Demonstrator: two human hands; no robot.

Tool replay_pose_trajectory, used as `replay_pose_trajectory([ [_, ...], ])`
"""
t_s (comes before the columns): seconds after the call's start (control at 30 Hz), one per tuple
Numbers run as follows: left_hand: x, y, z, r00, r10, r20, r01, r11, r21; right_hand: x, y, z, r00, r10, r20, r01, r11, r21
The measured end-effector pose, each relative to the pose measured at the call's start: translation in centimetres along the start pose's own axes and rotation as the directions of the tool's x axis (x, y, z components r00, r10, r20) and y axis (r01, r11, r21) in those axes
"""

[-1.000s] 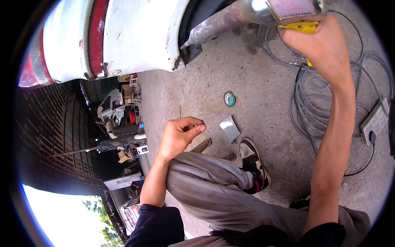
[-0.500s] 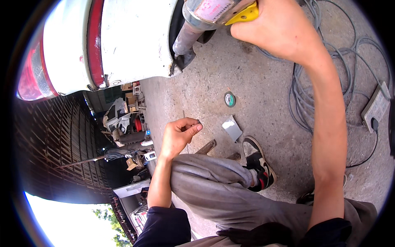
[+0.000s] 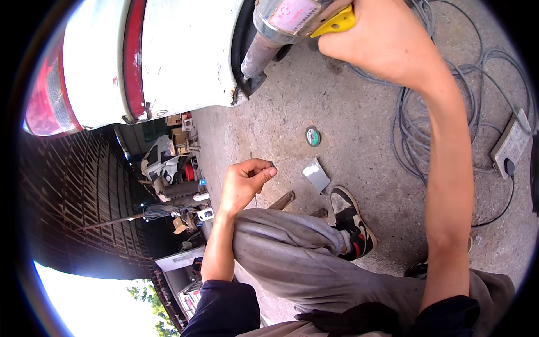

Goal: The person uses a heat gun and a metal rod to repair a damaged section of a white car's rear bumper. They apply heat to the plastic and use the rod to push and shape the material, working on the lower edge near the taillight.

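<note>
At the top, my right hand (image 3: 387, 42) is wrapped round the handle of a heat gun (image 3: 289, 22) with a yellow part by the grip. Its grey metal nozzle points down and left at the black trim (image 3: 254, 84) on the lower edge of a white vehicle body panel (image 3: 185, 56). Whether the nozzle touches the trim I cannot tell. Lower and to the left, my left hand (image 3: 242, 182) is closed in a pinch above my knee. A small dark bit (image 3: 272, 164) shows between its thumb and forefinger, too small to name.
On the concrete floor lie a round roll of tape (image 3: 313, 136) with a green centre and a small silvery packet (image 3: 316, 174). Grey cable (image 3: 410, 129) coils at the right, near a power strip (image 3: 510, 143) with a plug in it. A red-and-clear tail light (image 3: 53, 95) is at far left.
The heat gun and my right hand have shifted very slightly right and down in the picture. My left hand keeps its pinch in nearly the same place.
</note>
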State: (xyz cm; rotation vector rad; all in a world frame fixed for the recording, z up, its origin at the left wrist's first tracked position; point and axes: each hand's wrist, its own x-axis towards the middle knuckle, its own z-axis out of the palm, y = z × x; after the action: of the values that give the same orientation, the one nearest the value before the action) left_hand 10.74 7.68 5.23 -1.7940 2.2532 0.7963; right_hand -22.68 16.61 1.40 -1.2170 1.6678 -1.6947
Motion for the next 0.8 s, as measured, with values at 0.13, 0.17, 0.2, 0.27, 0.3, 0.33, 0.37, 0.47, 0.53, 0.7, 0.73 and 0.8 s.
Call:
replay_pose_trajectory([
  [0.13,0.1,0.0,0.1,1.0,0.009,-0.003,-0.009,1.0,0.002,0.2,-0.6,0.7,0.999,-0.013,-0.045,0.011,0.999,-0.04],
  [0.17,0.1,0.1,0.2,1.0,0.016,-0.007,-0.016,1.0,0.015,0.2,-0.7,1.0,0.997,-0.017,-0.074,0.013,0.998,-0.061],
  [0.2,0.1,0.1,0.2,1.0,0.024,-0.012,-0.024,0.999,0.028,0.3,-0.6,1.0,0.995,-0.033,-0.091,0.027,0.997,-0.069],
  [0.27,0.1,0.0,0.1,1.0,0.026,-0.008,-0.026,1.0,-0.004,0.4,-0.3,0.8,0.991,-0.076,-0.109,0.069,0.995,-0.072],
  [0.3,0.1,-0.2,0.0,1.0,0.024,-0.005,-0.025,0.999,-0.022,0.3,-0.1,0.6,0.989,-0.102,-0.109,0.095,0.993,-0.067],
  [0.33,0.1,-0.2,0.0,1.0,0.024,-0.007,-0.024,1.0,-0.013,0.4,-0.2,0.4,0.995,-0.054,-0.085,0.051,0.998,-0.036],
  [0.37,0.1,-0.2,0.0,1.0,0.022,-0.009,-0.022,1.0,-0.004,0.6,-0.4,0.2,0.998,-0.006,-0.06,0.006,1.0,-0.006],
  [0.47,0.5,0.0,-0.1,1.0,0.03,0.002,-0.03,0.999,-0.024,1.3,-1.9,-1.4,0.973,0.232,0.022,-0.233,0.969,0.078],
  [0.53,0.6,0.1,0.0,0.999,0.031,0.009,-0.03,0.999,-0.045,1.3,-1.0,-1.4,0.977,0.212,-0.014,-0.209,0.97,0.121],
  [0.7,0.2,-0.3,-0.1,1.0,0.031,0.0,-0.031,0.999,-0.033,0.2,1.4,0.4,0.981,0.012,-0.194,0.01,0.994,0.111],
  [0.73,0.2,-0.5,-0.2,0.999,0.035,-0.004,-0.035,0.999,-0.022,0.3,1.1,0.3,0.985,0.034,-0.168,-0.019,0.996,0.086],
  [0.8,0.3,-0.6,-0.2,1.0,0.031,-0.001,-0.031,0.999,-0.018,1.0,-0.1,-0.8,0.986,0.161,-0.033,-0.157,0.984,0.088],
])
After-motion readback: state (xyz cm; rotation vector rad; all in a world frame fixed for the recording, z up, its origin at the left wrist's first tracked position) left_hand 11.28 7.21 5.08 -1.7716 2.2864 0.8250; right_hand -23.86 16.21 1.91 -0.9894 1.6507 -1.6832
